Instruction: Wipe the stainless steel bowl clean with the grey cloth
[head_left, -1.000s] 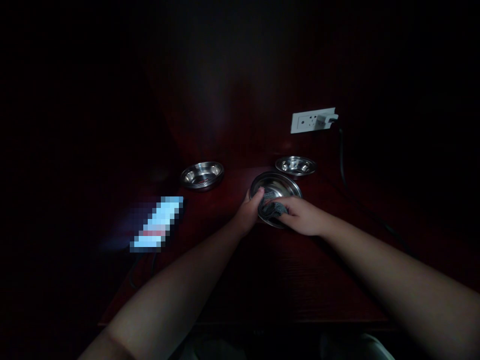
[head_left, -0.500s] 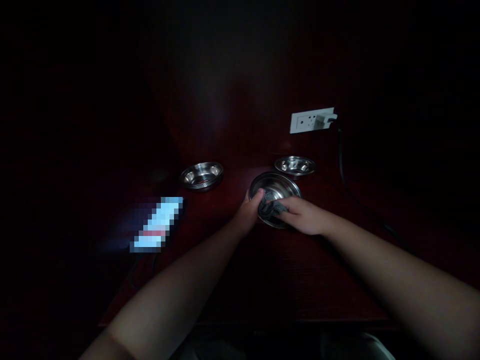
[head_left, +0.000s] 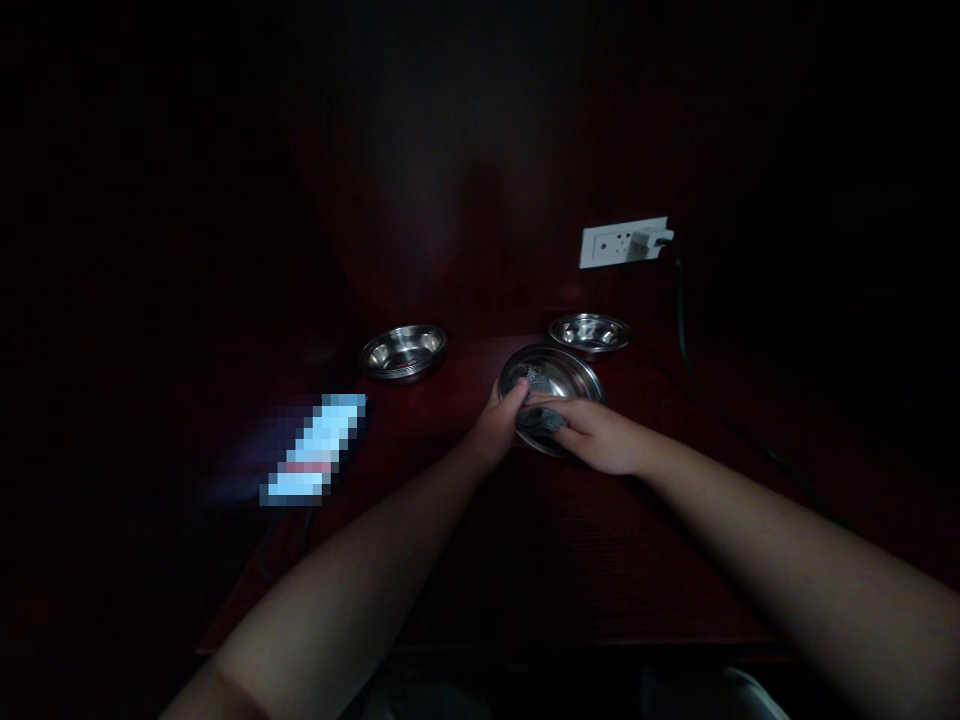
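Observation:
A shiny steel bowl is tilted toward me over the dark red table. My left hand grips its left rim, thumb over the edge and the other fingers hidden behind. Inside the bowl, my right hand presses a dark grey patterned cloth against the metal, fingers closed on it. Behind and to the right stands another steel bowl, close to the held one. At the left rests a stack of steel bowls.
A phone-like lit screen, blurred into blocks, lies at the left with a cable below it. On the back wall is a white socket plate with a plug; its black cord runs down the right side. The table's front edge is near me.
My right hand has shifted slightly with the cloth inside the bowl, its fingers now reaching nearer my left thumb. The left hand and the bowl stay almost in place.

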